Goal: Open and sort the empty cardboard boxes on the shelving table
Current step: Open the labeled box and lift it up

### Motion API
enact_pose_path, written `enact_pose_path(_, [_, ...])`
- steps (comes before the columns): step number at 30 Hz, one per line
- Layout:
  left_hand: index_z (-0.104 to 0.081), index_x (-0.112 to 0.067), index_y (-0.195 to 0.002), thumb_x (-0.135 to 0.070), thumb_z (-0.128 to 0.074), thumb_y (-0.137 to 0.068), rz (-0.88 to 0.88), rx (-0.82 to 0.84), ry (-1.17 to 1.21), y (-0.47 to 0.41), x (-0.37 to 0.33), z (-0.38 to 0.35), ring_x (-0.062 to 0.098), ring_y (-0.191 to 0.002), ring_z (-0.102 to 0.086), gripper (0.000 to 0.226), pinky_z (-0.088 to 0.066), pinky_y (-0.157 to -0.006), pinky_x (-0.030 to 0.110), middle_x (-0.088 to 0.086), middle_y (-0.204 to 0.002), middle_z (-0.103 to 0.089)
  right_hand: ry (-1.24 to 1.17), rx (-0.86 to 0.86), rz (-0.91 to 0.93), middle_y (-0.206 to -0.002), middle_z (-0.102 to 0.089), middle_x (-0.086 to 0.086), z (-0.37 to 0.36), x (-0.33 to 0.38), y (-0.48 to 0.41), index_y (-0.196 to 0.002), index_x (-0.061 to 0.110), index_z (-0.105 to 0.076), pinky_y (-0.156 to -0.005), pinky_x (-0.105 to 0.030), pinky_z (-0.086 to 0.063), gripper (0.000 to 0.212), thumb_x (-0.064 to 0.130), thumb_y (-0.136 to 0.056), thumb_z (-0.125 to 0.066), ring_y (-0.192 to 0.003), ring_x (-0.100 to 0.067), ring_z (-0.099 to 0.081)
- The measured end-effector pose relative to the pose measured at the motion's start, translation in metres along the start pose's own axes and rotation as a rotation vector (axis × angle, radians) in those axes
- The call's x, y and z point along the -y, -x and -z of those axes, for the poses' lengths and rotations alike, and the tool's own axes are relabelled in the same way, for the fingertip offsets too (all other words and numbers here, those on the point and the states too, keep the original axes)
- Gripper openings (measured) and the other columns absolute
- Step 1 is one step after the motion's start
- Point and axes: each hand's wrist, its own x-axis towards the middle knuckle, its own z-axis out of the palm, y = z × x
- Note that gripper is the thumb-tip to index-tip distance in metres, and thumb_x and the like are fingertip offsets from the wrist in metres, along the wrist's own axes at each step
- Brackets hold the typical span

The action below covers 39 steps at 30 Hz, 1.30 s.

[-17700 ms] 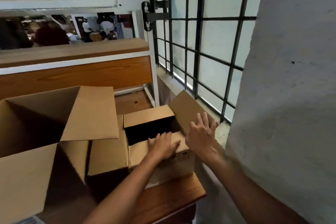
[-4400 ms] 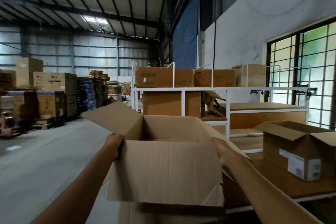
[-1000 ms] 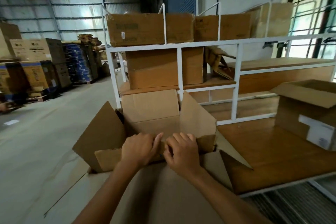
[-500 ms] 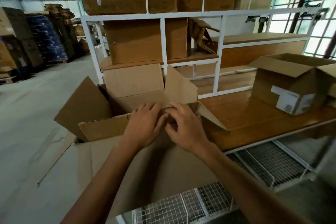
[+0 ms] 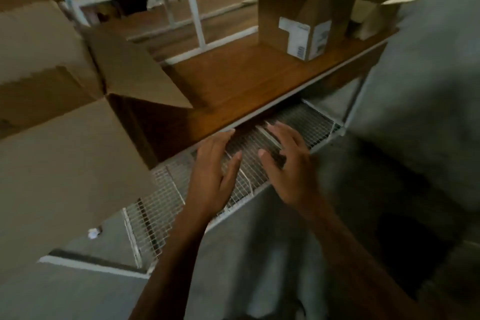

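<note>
Both hands' grip empty, large box [image 5: 65, 117] left.

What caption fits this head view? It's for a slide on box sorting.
Both open hands, left and right, hover empty over the wire shelf, between the big box and labelled box.

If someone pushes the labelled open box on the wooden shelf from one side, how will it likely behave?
The labelled box would probably slide easily: its flaps stand open, and by the task it is empty, so likely light. It looks tall for its base, so a high push may tip it. With the top open, its walls may flex. It stands near the wooden shelf front edge.
</note>
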Motion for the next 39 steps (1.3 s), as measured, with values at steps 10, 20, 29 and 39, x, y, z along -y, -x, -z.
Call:
enact_pose_path(10, [-0.055, -0.023, -0.135, -0.045, -0.049, -0.094, -0.068, 0.223, -0.122, -0.056, -0.059, -0.145, 0.023, -0.143, -0.028, 0.047, -0.028, -0.110, 0.044, 0.003, -0.149, -0.042, 0.444, -0.036, -0.173, -0.157, -0.031, -0.008, 0.109, -0.128, 0.014, -0.135, 0.023, -0.054, -0.106, -0.047, -0.042, 0.053, 0.042, -0.086, -0.061, -0.143, -0.024, -0.026])
enact_pose_path(20, [-0.055, -0.025, -0.135, -0.046, -0.049, -0.092, -0.149, 0.302, -0.113, -0.158, -0.075, -0.245, 0.025, -0.147, -0.018, 0.049, -0.027, -0.112, 0.051, 0.004, -0.154, -0.038, 0.431, -0.119, -0.278, -0.157, -0.033, -0.007, 0.160, -0.211, -0.053, -0.132, 0.022, -0.057, -0.107, -0.050, -0.042, 0.049, 0.035, -0.087, -0.067, -0.144, -0.025, -0.028])
enact_pose_path(29, [-0.057, -0.024, -0.132, -0.033, -0.059, -0.092, -0.112, 0.235, -0.064, -0.311, -0.080, -0.330, 0.026, -0.147, -0.020, 0.040, -0.031, -0.111, 0.060, 0.005, -0.152, -0.041, 0.400, -0.136, -0.206, -0.153, -0.037, -0.007, 0.189, -0.293, -0.216, -0.130, 0.020, -0.057, -0.106, -0.047, -0.044, 0.047, 0.038, -0.087, -0.058, -0.140, -0.022, -0.032])
enact_pose_path(39, [-0.058, -0.024, -0.129, -0.043, -0.044, -0.093, -0.170, 0.162, -0.082, -0.447, -0.088, -0.396, 0.022, -0.145, -0.023, 0.043, -0.021, -0.114, 0.047, 0.003, -0.149, -0.044, 0.329, -0.150, -0.144, -0.150, -0.042, -0.003, 0.219, -0.359, -0.353, -0.133, 0.021, -0.056, -0.105, -0.033, -0.039, 0.046, 0.037, -0.090, -0.056, -0.138, -0.017, -0.036])
